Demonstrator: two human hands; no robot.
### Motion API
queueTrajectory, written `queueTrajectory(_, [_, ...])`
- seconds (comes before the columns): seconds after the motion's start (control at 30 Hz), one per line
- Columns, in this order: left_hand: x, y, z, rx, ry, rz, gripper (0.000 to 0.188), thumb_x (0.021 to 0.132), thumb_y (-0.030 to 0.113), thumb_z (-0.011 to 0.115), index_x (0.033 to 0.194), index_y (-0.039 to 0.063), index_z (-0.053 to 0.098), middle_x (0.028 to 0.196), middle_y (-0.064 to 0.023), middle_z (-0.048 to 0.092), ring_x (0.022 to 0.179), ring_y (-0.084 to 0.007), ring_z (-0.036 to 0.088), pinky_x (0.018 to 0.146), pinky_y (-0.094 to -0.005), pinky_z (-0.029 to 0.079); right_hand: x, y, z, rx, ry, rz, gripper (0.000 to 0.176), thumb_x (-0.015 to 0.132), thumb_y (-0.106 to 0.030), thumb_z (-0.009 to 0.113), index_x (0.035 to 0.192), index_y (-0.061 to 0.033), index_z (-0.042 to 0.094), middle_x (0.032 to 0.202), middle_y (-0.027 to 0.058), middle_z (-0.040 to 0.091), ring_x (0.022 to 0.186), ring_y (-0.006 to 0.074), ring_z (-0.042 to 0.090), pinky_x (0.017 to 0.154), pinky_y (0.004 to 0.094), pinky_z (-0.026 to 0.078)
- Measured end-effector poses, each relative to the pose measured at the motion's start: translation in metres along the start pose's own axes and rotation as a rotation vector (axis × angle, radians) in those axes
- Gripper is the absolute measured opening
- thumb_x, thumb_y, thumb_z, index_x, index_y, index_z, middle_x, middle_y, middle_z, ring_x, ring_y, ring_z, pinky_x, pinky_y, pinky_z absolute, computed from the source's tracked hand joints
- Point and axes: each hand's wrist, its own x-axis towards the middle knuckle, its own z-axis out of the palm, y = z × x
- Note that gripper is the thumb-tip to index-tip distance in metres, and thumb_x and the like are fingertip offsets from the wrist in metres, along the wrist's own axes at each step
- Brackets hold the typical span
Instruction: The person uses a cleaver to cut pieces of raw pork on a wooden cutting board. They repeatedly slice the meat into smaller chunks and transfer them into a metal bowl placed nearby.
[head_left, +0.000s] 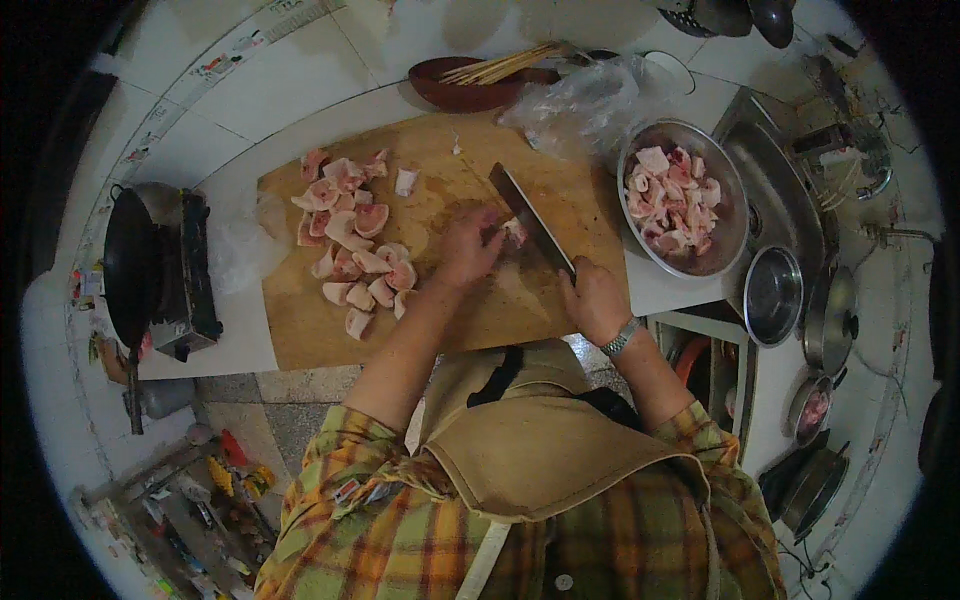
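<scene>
My right hand (596, 296) grips the handle of a cleaver (534, 221), whose blade slants up and left over a wooden cutting board (450, 315). Just left of the blade, my left hand (474, 244) has its fingertips at a small piece of raw meat (514, 231); whether they pinch it or only touch it is hard to tell. Cut chunks of raw meat (352, 232) lie in a loose pile on the board's left half. One pale piece (406, 181) lies apart, to the right of the pile. A steel bowl (739, 225) holding more cut meat stands at the board's right edge.
Behind the board are a brown bowl (450, 90) with wooden sticks (502, 66) across it and a crumpled plastic bag (577, 105). A wok (129, 262) stands by a portable stove (196, 277) at left. Rightward are a sink (787, 180), a metal basin (774, 296) and a lidded pan (831, 319).
</scene>
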Motion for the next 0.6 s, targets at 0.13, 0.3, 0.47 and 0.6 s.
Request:
queueTrajectory(0.13, [-0.010,-0.003,-0.019,-0.127,0.117,-0.185,0.018,0.085,0.009,0.066,0.101,0.002,0.063,0.089,-0.0093,0.065,0.082,-0.0201,0.064,0.073,-0.0322,0.052,0.018,-0.043,-0.053,-0.065,0.132,-0.096,0.026,0.091,-0.023,0.060,0.093,0.0034,0.059,0.075,0.0262,0.062,0.070,0.0454,0.060,0.064,0.0505,0.048])
queueTrajectory(0.3, [-0.032,0.003,-0.051,-0.096,0.228,-0.302,0.015,0.087,0.013,0.062,0.099,0.004,0.062,0.086,-0.0086,0.065,0.078,-0.0203,0.063,0.071,-0.0322,0.051,0.026,-0.073,-0.091,0.347,0.373,-0.230,0.027,0.093,-0.025,0.058,0.098,0.0020,0.061,0.086,0.0252,0.065,0.078,0.0428,0.063,0.069,0.0488,0.049])
queueTrajectory(0.47, [-0.030,0.021,-0.060,0.011,0.262,-0.267,0.016,0.084,0.015,0.064,0.097,0.006,0.063,0.086,-0.0105,0.065,0.080,-0.0251,0.063,0.073,-0.0353,0.051,0.042,-0.039,-0.008,-0.090,-0.161,0.018,0.030,0.095,-0.026,0.050,0.109,-0.0024,0.064,0.090,0.0261,0.066,0.084,0.0436,0.063,0.076,0.0507,0.050])
queueTrajectory(0.6, [-0.036,0.030,-0.045,0.129,0.166,-0.172,0.019,0.083,0.015,0.065,0.100,0.005,0.063,0.087,-0.0110,0.064,0.083,-0.0267,0.062,0.073,-0.0370,0.051,0.046,-0.021,0.018,-0.072,-0.212,0.042,0.030,0.094,-0.025,0.050,0.114,-0.0063,0.064,0.092,0.0262,0.066,0.088,0.0432,0.063,0.077,0.0519,0.050])
